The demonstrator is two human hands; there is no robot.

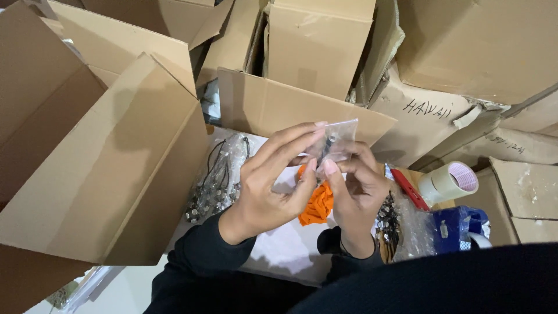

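Both hands are up over the open cardboard box (302, 107): the left hand (273, 186) and right hand (357, 186) pinch one small clear plastic bag (337, 139) between fingertips. Below lie one orange cloth (317, 203), two bundles of beaded cords (218, 180), and one tape roll (450, 181).

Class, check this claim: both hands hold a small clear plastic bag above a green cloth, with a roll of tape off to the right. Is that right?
Not quite. In the head view, the cloth beneath the small clear plastic bag is orange, not green. The left hand and right hand do hold the bag, and the roll of tape lies to the right.
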